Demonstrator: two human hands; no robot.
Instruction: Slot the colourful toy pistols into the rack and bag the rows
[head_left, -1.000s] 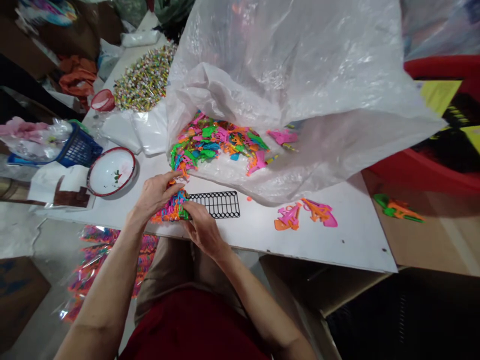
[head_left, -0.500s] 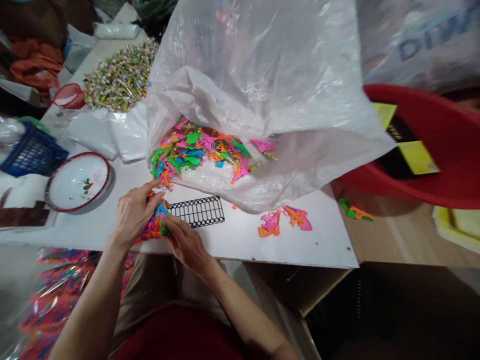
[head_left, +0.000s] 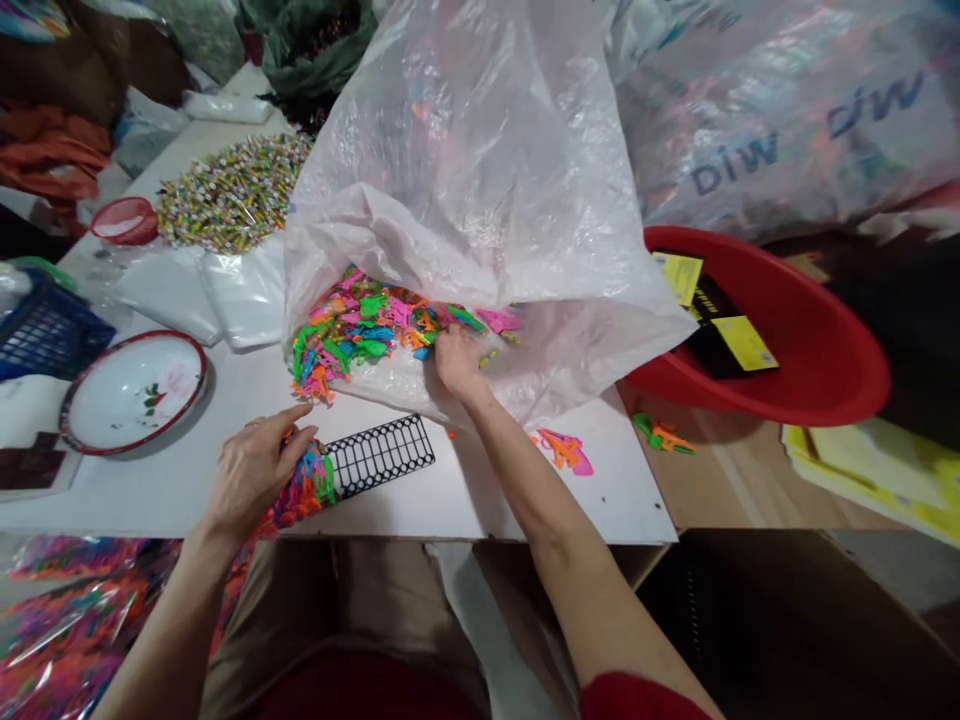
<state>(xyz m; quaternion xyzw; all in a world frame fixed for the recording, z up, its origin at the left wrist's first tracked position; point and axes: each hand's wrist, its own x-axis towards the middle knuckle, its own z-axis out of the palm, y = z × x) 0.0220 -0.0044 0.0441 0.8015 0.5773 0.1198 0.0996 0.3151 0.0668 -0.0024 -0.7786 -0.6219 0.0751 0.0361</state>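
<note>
My left hand (head_left: 259,465) lies over a packed row of small bright plastic pieces (head_left: 311,485), its thumb and fingers on either side of them. That row fills the left part of a black plastic grid rack (head_left: 382,457), whose right part shows open cells. My right hand (head_left: 457,360) reaches into the mouth of a large translucent bag (head_left: 480,200), at the right side of a heap of pink, green, orange and blue plastic pieces (head_left: 367,330). Its fingertips are hidden there. A few loose pink and orange pieces (head_left: 566,452) lie right of my right forearm.
A red-rimmed enamel bowl (head_left: 135,390) and a blue basket (head_left: 49,325) stand left. Behind them are clear bags (head_left: 244,300) and a heap of tiny wrapped items (head_left: 232,190). Right is a red tub (head_left: 817,350) holding black-and-yellow cards. Filled packs (head_left: 75,610) lie below the table edge.
My right hand has left the row of pieces and moved up and right into the bag's mouth. My left hand stays on the row. The whole view has shifted slightly.
</note>
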